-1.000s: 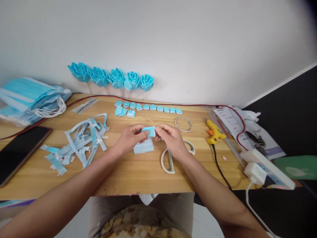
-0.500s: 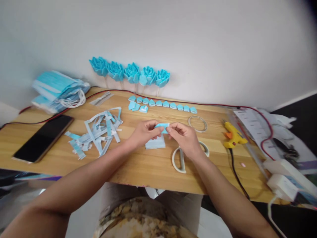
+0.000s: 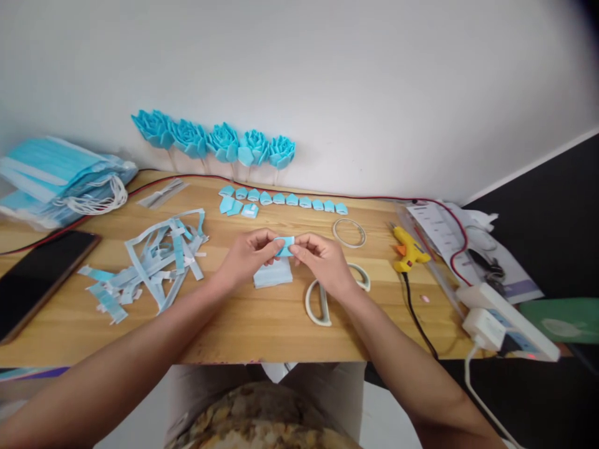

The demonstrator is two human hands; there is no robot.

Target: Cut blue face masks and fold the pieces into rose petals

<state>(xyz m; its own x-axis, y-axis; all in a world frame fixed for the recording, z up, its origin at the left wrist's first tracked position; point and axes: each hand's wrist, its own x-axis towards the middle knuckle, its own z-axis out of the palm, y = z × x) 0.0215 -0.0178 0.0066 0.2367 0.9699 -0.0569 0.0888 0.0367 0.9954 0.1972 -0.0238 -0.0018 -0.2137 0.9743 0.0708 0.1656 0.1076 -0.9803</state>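
Observation:
A small folded piece of blue mask fabric is pinched between my two hands. My left hand grips its left side with thumb and fingers, and my right hand grips the right side. Below them on the wood lies a stack of pale fabric pieces. The scissors rest partly under my right hand, their handles showing and the blades hidden. Behind the hands runs a row of folded blue petals, with a few loose blue pieces in front.
Fabric scraps lie left, near a phone and a pile of blue masks. Blue fabric flowers lean on the wall. On the right are a tape roll, a yellow glue gun with its cord and a power strip.
The view has turned to the right, so everything sits further left. Both hands still pinch the blue piece, which now looks tilted and shorter between the fingers.

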